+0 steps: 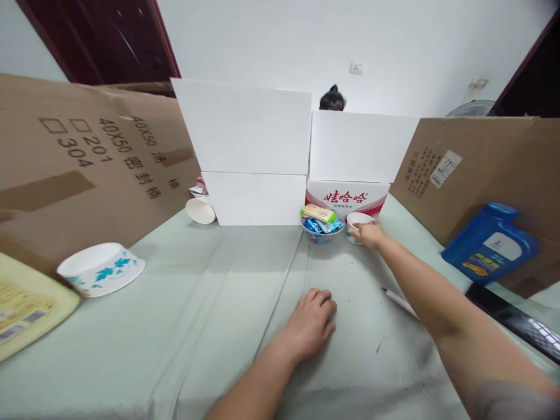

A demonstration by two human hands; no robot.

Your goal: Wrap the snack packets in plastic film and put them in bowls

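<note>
My right hand reaches far forward over the table, its fingers closed on the near side and rim of a small white paper bowl. Just left of it stands a clear bowl heaped with snack packets: a yellow-green one lies on top of blue ones. My left hand rests palm down on the tabletop, fingers loosely bent and holding nothing. A white pen lies beneath my right forearm.
White boxes stand across the back, brown cartons at both sides. Leaf-patterned paper bowl and yellow bottle lie left, another paper bowl behind. Blue bottle and black phone-like slab are right. Someone's head shows beyond.
</note>
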